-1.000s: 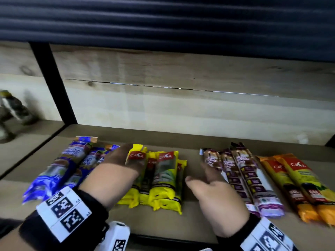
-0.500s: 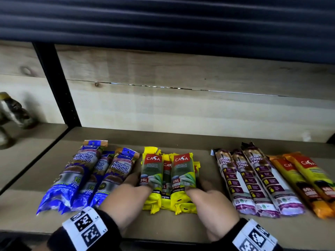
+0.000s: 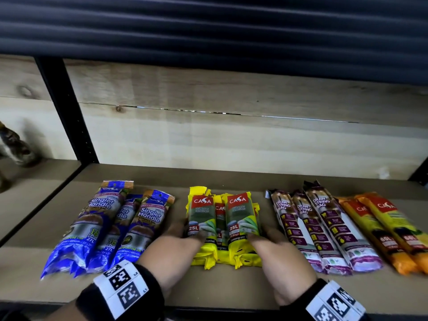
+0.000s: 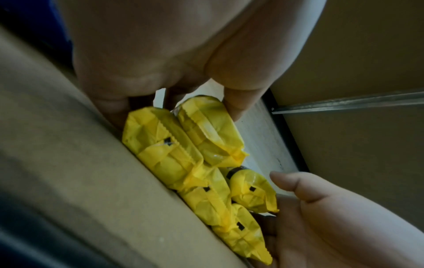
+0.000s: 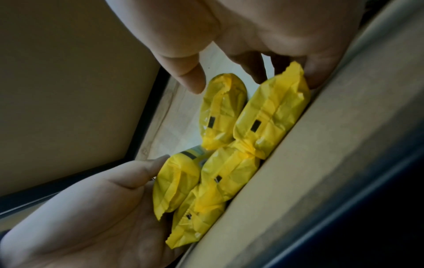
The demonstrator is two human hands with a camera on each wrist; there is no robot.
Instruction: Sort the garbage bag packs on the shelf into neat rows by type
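Observation:
Several yellow 25L packs lie bunched and stacked mid-shelf, their crimped ends toward me. My left hand presses flat against the bunch's left side, thumb on top of the upper left pack. My right hand presses the right side the same way. Both palms are open and face each other. Blue Singlet Handle packs lie to the left, purple Draw String packs to the right, and orange packs at the far right.
The wooden shelf board has a bare strip along its front edge. A black upright post bounds the bay on the left, with a small figure beyond it. The wood back panel stands behind, under a dark overhang.
A second ago my hands lay over the packs, the right one between yellow and purple groups. Both have drawn back and closed in on the yellow bunch, which now sits tighter.

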